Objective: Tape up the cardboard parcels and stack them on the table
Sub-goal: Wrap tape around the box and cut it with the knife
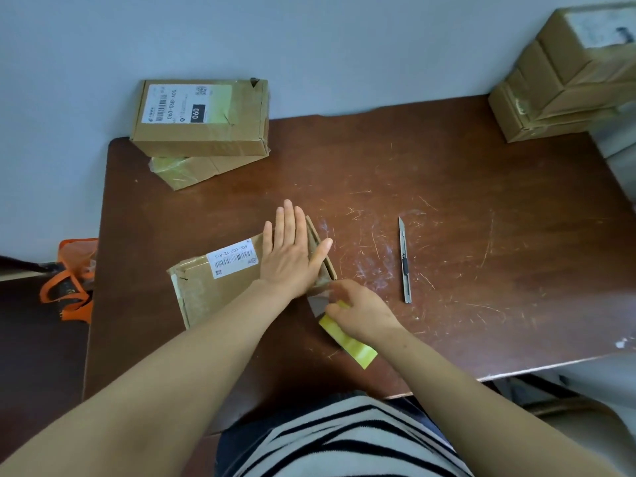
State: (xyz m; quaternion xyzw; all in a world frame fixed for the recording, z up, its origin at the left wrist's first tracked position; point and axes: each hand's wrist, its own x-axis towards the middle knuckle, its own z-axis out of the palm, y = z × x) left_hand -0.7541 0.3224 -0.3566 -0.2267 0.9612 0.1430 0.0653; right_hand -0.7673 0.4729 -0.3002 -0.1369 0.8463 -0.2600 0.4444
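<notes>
At frame centre, a left hand [292, 256] presses flat, fingers straight, on a cardboard parcel [213, 294] on the brown table [481, 253]; the right hand [361, 315] grips a yellow tape roll [348, 343] just beside it.

The far parcel label [176, 104] reads "060", "060-068-A05"; near parcel label [232, 259], "502-602-12-B15".

One parcel [220, 287] under our left hand [292, 256], a stacked pair [203, 118] beyond, a pile [564, 84] of about four far right — one knife [405, 263], one tape roll [347, 339].
</notes>
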